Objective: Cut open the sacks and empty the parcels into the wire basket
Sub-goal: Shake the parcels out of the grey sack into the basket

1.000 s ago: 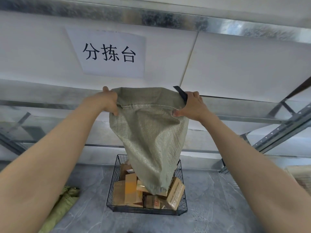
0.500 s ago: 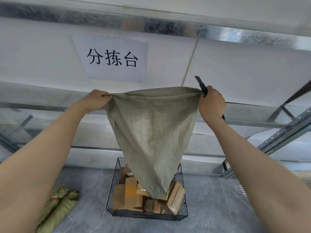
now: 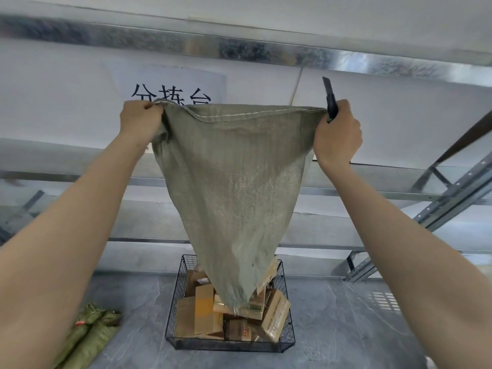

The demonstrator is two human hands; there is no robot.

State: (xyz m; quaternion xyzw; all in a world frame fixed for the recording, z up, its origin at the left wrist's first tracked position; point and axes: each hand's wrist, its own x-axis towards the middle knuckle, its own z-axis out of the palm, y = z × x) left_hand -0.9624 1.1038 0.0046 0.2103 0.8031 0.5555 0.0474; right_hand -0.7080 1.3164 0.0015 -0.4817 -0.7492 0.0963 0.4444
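Sack-emptying step: my left hand [image 3: 139, 119] and right hand [image 3: 336, 134], the latter also gripping a black utility knife [image 3: 330, 98], clamp the limp grey-green woven sack [image 3: 234, 182] above the black wire basket [image 3: 288, 339] at six o'clock; I should shake it there so stragglers drop among the brown cardboard parcels [image 3: 203, 312].

The white paper sign [image 3: 170, 85] on the wall ahead of me reads 分拣台, its lower half hidden by my sack [image 3: 234, 182]; box print is illegible.

one sack [image 3: 234, 182], one wire basket [image 3: 288, 339], two hands [image 3: 139, 122]
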